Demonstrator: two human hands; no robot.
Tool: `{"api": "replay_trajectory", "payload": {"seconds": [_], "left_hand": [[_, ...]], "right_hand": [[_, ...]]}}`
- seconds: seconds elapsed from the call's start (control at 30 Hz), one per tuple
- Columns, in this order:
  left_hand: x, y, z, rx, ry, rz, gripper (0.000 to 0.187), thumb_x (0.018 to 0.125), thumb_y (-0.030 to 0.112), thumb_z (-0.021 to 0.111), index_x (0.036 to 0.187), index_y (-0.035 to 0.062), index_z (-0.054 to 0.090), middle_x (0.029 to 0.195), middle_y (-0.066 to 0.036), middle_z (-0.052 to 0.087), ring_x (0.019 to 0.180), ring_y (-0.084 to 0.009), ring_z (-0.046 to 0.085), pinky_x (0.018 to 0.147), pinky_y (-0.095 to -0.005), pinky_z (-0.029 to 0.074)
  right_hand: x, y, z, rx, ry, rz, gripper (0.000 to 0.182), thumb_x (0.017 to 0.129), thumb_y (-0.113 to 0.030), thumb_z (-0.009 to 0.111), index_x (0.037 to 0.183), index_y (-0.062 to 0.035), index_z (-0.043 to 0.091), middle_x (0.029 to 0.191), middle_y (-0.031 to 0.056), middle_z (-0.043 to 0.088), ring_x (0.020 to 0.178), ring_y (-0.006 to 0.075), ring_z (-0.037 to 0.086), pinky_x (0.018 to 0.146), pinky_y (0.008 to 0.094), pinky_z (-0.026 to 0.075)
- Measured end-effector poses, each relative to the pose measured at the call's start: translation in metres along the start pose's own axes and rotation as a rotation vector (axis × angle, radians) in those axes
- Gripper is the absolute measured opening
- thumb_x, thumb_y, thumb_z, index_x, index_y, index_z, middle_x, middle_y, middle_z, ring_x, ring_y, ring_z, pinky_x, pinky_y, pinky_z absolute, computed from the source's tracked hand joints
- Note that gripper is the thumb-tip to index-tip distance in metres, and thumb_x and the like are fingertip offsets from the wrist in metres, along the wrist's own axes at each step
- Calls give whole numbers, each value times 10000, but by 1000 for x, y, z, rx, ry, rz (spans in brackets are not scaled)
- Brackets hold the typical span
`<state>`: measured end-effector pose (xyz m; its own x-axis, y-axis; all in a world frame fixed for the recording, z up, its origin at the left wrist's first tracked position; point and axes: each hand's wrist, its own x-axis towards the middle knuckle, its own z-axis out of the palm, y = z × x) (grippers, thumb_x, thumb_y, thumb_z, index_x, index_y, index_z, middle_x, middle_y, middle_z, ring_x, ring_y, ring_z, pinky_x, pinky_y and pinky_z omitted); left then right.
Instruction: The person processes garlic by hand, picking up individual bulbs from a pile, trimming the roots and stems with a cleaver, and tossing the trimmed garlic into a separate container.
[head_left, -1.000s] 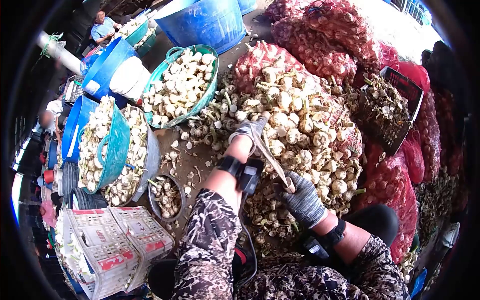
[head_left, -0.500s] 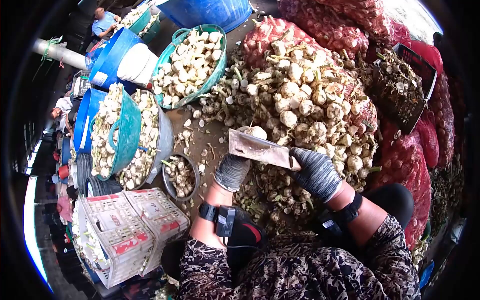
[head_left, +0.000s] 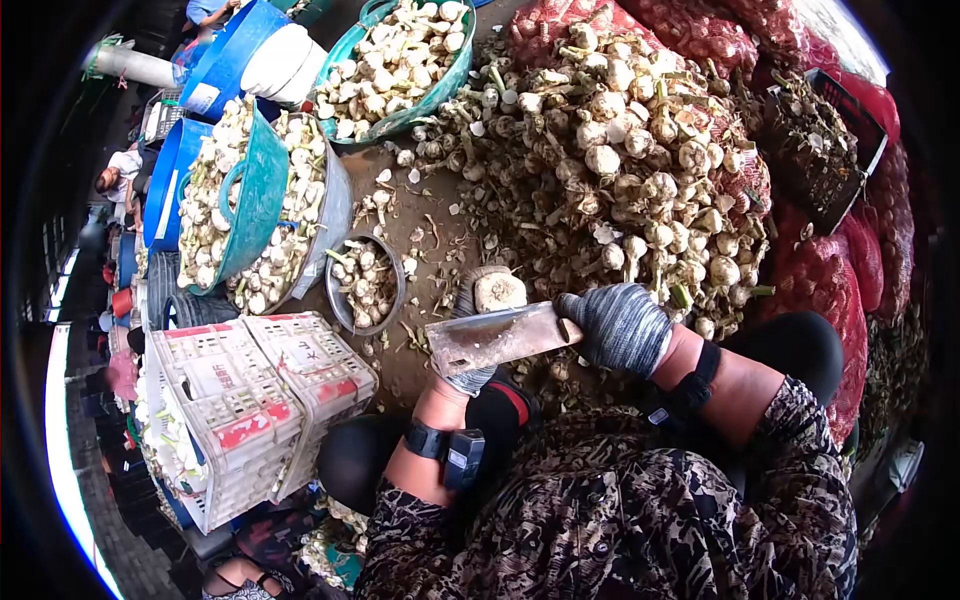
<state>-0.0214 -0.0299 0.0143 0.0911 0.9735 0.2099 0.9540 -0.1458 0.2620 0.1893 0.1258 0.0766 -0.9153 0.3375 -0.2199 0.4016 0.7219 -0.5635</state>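
At the far left, well behind, a person in white (head_left: pixel 125 165), only small in the view. Next, a blue tub (head_left: pixel 163 190), and then a green basket (head_left: pixel 252 212), filled above its rim with pale garlic bulbs. Just beside it, a grey tub (head_left: pixel 337 200) with more of the same bulbs. Below these, a white crate (head_left: pixel 262 400) with red patches (also with some printed characters, too small for sure reading). Further right, on the floor (head_left: pixel 437 205), a small round basin (head_left: pixel 401 292) with bulbs inside, and above it a large green tub (head_left: pixel 450 85), also full.

Near the middle, the left hand (head_left: pixel 465 299) in a grey glove, partly hidden by a blade, with fingers curled around a cut garlic bulb (head_left: pixel 499 291), pale flat face toward the camera. Just below the bulb in the view, a broad knife (head_left: pixel 495 338), its blade lying across in front of the left hand; whether in contact with the bulb, cannot tell. At the other end of it, the right hand (head_left: pixel 622 330), also gloved, closed around the handle.

Beyond the hands, toward the right, a big heap of garlic (head_left: pixel 640 180), with stems on many bulbs. At the far right, a red mesh sack (head_left: pixel 825 310), and above it a black crate (head_left: pixel 838 200) with dry scraps.
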Motion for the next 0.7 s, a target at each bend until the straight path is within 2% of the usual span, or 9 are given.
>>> {"api": "replay_trajectory", "payload": {"seconds": [0.03,0.13,0.2,0.4,0.47,0.5,0.6,0.63,0.7], "left_hand": [[4,10,3,-685,69,-332,578,861,106,698,1374,63,436,1292,-93,551,1158,-180,562,1010,-331,473],[18,31,-6,-1533,162,-733,561,791,70,734,1283,51,465,1167,-81,545,1093,-195,559,973,-336,479],[17,26,2,-804,143,-305,578,777,95,750,1273,35,460,1146,-85,533,1050,-200,558,934,-329,479],[21,36,-9,-853,165,-331,606,769,170,789,1259,40,457,1121,-88,540,999,-200,567,896,-327,487],[19,39,-15,-697,177,-348,621,775,175,801,1273,58,449,1124,-79,546,975,-190,578,877,-321,506],[16,49,-29,-918,267,-461,641,772,180,817,1283,77,444,1119,-77,548,952,-178,584,859,-312,521],[23,51,-56,-825,255,-406,700,745,184,828,1302,77,416,1183,-85,525,980,-170,583,860,-303,522],[21,41,-45,-898,249,-485,694,749,185,837,1301,72,433,1189,-95,527,1016,-177,572,888,-315,512],[27,32,-26,-697,258,-414,765,719,228,873,1332,69,443,1255,-120,527,1133,-239,542,997,-378,454]], "right_hand": [[1,4,6,-15,-18,9,325,715,-215,721,1004,-103,621,750,153,665,754,378,675,641,484,518],[5,21,23,-37,-73,26,450,612,-207,776,1022,-101,623,743,166,665,752,384,677,634,487,516],[8,31,33,-43,-42,51,501,579,-210,794,1037,-103,622,737,167,665,752,385,678,635,487,515],[12,48,44,-52,35,-62,422,647,-218,756,1022,-100,602,738,167,664,731,384,673,627,474,519],[12,60,52,13,172,51,325,725,-224,728,993,-97,595,735,164,666,736,378,676,649,464,533],[20,75,45,28,141,353,310,787,-242,714,1037,-89,614,770,175,684,761,364,689,674,459,544],[21,86,32,208,149,396,365,858,-226,719,1164,-53,624,849,190,709,770,284,715,684,411,556],[18,64,25,424,202,342,362,882,-247,716,1158,-33,619,860,149,713,777,247,699,698,385,552],[27,47,47,893,278,206,405,934,-323,693,1163,1,610,938,26,694,840,150,634,760,311,527]]}}
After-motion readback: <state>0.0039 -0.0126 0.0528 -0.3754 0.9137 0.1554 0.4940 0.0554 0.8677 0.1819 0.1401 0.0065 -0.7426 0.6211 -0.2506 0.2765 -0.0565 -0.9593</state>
